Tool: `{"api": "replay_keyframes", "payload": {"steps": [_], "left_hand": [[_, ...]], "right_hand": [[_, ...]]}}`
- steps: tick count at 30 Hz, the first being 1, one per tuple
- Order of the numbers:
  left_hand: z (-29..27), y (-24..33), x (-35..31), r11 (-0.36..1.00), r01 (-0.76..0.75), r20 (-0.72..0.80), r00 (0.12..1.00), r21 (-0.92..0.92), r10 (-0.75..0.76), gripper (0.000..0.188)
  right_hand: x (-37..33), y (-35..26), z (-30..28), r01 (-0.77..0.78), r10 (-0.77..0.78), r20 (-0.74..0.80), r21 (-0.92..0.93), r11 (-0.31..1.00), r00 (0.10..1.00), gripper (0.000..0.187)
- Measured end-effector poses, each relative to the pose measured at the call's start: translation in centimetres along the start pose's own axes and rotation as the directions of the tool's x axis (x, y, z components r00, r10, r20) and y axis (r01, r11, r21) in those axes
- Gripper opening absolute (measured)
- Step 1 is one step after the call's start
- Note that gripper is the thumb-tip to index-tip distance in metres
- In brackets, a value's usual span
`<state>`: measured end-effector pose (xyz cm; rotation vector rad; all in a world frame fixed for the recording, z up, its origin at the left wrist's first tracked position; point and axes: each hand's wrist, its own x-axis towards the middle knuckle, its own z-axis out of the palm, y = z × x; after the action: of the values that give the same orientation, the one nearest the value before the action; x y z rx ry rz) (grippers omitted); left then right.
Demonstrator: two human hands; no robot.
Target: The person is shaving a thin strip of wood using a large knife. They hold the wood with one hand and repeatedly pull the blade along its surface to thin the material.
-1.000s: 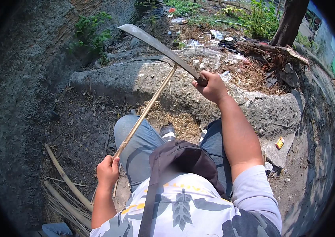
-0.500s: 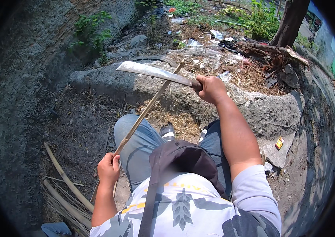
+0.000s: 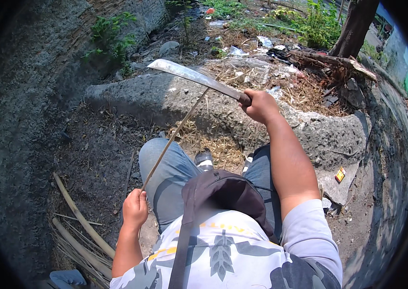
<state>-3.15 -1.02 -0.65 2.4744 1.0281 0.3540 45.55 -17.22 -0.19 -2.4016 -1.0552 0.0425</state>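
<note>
My right hand (image 3: pixel 260 107) is closed around the dark handle of a machete (image 3: pixel 192 79), which is held over the low concrete ledge. Its long, worn blade slants up to the left. Low on the left, beside my left knee, my left hand (image 3: pixel 135 210) grips a thin wooden strip (image 3: pixel 172 138) by its lower part. The strip slants up past my knee to the underside of the blade, where the two cross in view. Whether they touch I cannot tell.
Long pale stalks (image 3: pixel 82 216) lie at lower left beside the rough wall (image 3: pixel 25 120). Ahead runs the broken concrete ledge (image 3: pixel 131 98), with litter, dry straw and a tree trunk (image 3: pixel 353 31) beyond. A dark bag (image 3: pixel 225 195) rests on my lap. A small yellow-red packet (image 3: pixel 340 175) lies at right.
The machete has tilted more steeply, its tip rising and its handle shifting slightly right. The wooden strip has turned and now looks narrower. My left hand has moved slightly right and down.
</note>
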Motion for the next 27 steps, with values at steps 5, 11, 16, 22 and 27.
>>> {"api": "replay_keyframes", "payload": {"steps": [5,11,16,22,27], "left_hand": [[0.6,0.8,0.5,0.999,-0.01,-0.007,1.0,-0.046,0.01,0.026],[0.1,1.4,0.9,1.0,0.009,0.006,1.0,-0.03,-0.009,0.025],[-2.0,0.0,-0.8,0.999,0.037,0.039,0.999,0.0,-0.037,0.024],[-0.9,0.5,-0.5,0.991,0.109,0.006,0.994,-0.077,-0.109,0.024],[-1.0,0.5,0.6,0.984,0.108,0.029,0.994,-0.141,-0.105,0.028]], "right_hand": [[-0.4,-0.2,-0.4,-0.018,0.017,0.019,0.088,0.996,1.0,0.022],[-0.4,-1.8,-0.2,0.28,-0.275,0.057,-0.11,0.954,0.96,0.02],[1.6,4.0,1.0,-0.233,0.239,-0.026,0.148,0.961,0.971,0.027],[1.0,2.4,0.3,-0.204,0.206,0.018,0.238,0.95,0.978,0.035],[0.4,2.6,0.8,-0.116,0.141,-0.05,0.339,0.933,0.989,0.041]]}}
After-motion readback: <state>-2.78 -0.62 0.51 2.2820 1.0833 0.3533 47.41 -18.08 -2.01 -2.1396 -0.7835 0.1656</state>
